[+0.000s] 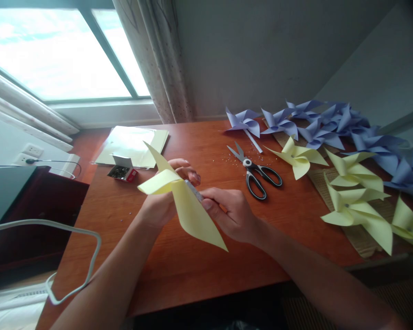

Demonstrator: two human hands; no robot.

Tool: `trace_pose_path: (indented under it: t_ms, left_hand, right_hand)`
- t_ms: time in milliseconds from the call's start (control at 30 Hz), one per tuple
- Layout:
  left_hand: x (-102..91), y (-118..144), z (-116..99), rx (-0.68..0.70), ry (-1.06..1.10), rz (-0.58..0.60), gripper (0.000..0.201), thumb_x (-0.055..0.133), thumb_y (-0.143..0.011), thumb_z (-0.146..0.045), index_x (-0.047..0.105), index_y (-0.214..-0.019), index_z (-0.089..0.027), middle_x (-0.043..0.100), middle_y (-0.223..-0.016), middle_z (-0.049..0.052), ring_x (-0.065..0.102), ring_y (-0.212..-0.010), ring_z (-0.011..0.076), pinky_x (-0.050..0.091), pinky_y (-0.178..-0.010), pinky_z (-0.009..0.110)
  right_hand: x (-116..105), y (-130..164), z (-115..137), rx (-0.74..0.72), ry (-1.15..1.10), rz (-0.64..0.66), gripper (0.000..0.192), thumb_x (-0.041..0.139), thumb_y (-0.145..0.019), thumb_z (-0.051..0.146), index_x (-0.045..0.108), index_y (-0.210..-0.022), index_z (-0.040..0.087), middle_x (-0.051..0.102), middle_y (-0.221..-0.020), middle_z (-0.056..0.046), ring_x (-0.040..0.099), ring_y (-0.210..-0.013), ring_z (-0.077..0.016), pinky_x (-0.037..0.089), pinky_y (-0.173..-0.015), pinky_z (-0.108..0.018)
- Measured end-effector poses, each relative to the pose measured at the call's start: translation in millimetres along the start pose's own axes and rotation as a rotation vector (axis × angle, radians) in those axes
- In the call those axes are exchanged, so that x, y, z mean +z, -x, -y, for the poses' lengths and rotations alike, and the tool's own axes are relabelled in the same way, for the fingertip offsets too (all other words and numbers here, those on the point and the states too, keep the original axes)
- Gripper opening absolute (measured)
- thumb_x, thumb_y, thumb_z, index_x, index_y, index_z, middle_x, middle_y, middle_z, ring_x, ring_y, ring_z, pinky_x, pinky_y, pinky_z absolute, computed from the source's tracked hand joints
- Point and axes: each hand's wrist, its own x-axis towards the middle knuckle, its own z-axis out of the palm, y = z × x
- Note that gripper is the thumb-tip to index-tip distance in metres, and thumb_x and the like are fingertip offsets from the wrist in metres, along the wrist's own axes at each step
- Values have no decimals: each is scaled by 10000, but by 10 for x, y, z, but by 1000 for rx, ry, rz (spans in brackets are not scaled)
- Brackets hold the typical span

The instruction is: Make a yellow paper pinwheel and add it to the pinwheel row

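Both hands met above the middle of the red-brown table (pixel 199 270), working on a pale yellow paper pinwheel (pixel 187 206) held just over the wood. The left hand (pixel 165 201) was partly hidden behind the folded paper, its fingers curled round the pinwheel from behind with the fingertips (pixel 189 172) showing over the top edge. The right hand (pixel 234 213) had its grip pinched closed on a thin grey strip (pixel 194 190) at the pinwheel's centre, thumb and forefinger pressed to it. Just beyond the right hand lay black-handled scissors (pixel 256 172) with blades parted, small white specks scattered near them. A small open box of pins (pixel 122 172) sat to the left, beside a stack of pale sheets (pixel 134 142). Finished yellow pinwheels (pixel 356 201) and blue pinwheels (pixel 323 121) were spread along the table's right side, well apart from the hands
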Motion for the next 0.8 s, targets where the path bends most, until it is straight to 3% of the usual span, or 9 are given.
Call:
trace_pose_path:
  t_ms: [200, 333, 433, 633, 800]
  left_hand:
    - [60, -26, -29, -9, -39, -174, 423, 877, -693, -305, 682, -1058, -218, 694, -921, 20, 670, -843, 173, 556, -773, 293]
    - [68, -64, -55, 117, -80, -237, 301, 792, -802, -311, 707, -1072, -209, 723, -1041, 53, 686, -940, 193, 559, -852, 303]
    - [48, -75, -76, 169, -111, -274, 315, 753, -843, -278, 698, -1148, -224, 725, -1097, 59, 679, -1032, 212, 549, -926, 328]
    - [71, -54, -79, 123, -49, -234, 366, 785, -812, -331, 699, -1149, -217, 723, -1108, 71, 653, -1137, 259, 559, -934, 345]
    - [109, -39, -43, 45, -64, -249, 449, 806, -786, -244, 670, -1213, -212, 732, -1095, 75, 678, -1092, 261, 563, -909, 345]
  right_hand:
    - [-30, -16, 7, 181, -118, -38, 259, 501, -1014, 354, 657, -928, 167, 614, -703, 5, 535, -599, -110, 397, -579, -239]
    - [-39, -42, -31, 313, -300, -48, 419, 482, -1015, 475, 553, -711, 196, 523, -589, 33, 456, -527, -106, 345, -531, -257]
    - [-23, -43, -86, 410, -418, -43, 493, 449, -1016, 533, 517, -657, 202, 491, -570, 31, 424, -522, -110, 321, -534, -276]
    - [17, -29, -125, 503, -459, -51, 509, 475, -995, 569, 504, -641, 203, 484, -575, 30, 402, -533, -113, 306, -557, -293]
    - [18, -41, -100, 508, -369, -32, 521, 449, -998, 584, 496, -645, 204, 486, -579, 30, 417, -534, -114, 313, -552, -291]
